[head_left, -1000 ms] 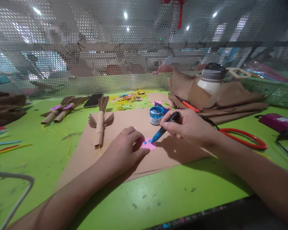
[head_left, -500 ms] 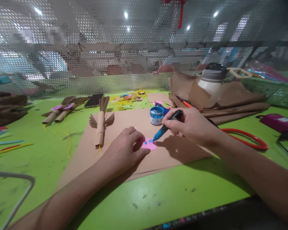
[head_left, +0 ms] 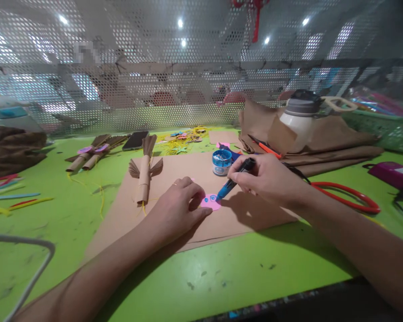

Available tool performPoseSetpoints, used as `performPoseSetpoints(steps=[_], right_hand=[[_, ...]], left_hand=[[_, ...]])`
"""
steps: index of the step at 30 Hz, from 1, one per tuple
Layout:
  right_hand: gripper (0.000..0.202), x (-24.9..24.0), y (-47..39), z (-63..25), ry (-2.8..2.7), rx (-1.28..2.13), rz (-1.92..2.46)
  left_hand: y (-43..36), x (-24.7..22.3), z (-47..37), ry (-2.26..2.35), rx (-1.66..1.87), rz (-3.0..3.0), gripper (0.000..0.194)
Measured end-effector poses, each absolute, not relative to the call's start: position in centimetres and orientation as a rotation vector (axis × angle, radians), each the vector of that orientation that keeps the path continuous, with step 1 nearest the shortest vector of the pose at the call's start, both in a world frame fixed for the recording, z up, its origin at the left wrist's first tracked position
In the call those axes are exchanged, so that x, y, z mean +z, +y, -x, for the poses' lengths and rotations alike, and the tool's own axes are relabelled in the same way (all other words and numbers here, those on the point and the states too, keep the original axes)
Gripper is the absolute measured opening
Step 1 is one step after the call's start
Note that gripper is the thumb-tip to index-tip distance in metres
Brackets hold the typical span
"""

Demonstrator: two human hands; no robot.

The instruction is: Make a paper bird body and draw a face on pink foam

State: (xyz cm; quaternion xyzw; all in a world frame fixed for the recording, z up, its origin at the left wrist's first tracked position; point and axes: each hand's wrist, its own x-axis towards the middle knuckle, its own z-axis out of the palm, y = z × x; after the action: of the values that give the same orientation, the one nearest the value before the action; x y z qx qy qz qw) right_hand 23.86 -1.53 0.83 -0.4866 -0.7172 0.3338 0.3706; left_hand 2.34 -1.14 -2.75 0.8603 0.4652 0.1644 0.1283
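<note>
My right hand [head_left: 260, 176] is closed round a blue paint marker [head_left: 231, 182], its tip at the right side of a small pink paper piece [head_left: 211, 205]. Blue ring and dot marks show on the pink paper. My left hand [head_left: 179, 205] rests at the paper's left edge, thumb and forefinger curved around it. Brown cardboard [head_left: 174, 167] lies under both hands. Behind the marker stands an open jar of blue paint [head_left: 221, 163]. A rolled-paper figure with pleated wings [head_left: 143, 179] lies left of my left hand.
Two more rolled figures [head_left: 87, 156] and a phone [head_left: 135, 140] lie back left. Yellow shreds [head_left: 179, 145] are at the back. On the right are a bottle [head_left: 297, 120], brown paper [head_left: 349, 132], orange-red handled scissors [head_left: 347, 197] and a green basket [head_left: 386, 132].
The marker tip has shifted slightly right on the pink paper, and the ring mark looks fuller. The whole view has shifted a little. My left hand stays in place on the paper.
</note>
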Motion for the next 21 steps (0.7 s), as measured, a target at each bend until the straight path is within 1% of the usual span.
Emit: performPoseSetpoints(steps=[6,13,21], right_hand=[[0.014,0.56,-1.25,-24.23,-1.82,0.804,1.276],[0.012,0.55,-1.46,-24.09,-1.829,0.837,1.287],[0.014,0.57,-0.84,-24.52,-1.542,0.878,1.185]], left_hand=[[-1.2,-2.66,-2.37,1.358,0.462,-2.506,0.022],[-1.14,-2.79,-2.28,1.362,0.472,-2.511,0.022],[-1.22,-2.94,-2.21,1.349,0.5,-2.521,0.021]])
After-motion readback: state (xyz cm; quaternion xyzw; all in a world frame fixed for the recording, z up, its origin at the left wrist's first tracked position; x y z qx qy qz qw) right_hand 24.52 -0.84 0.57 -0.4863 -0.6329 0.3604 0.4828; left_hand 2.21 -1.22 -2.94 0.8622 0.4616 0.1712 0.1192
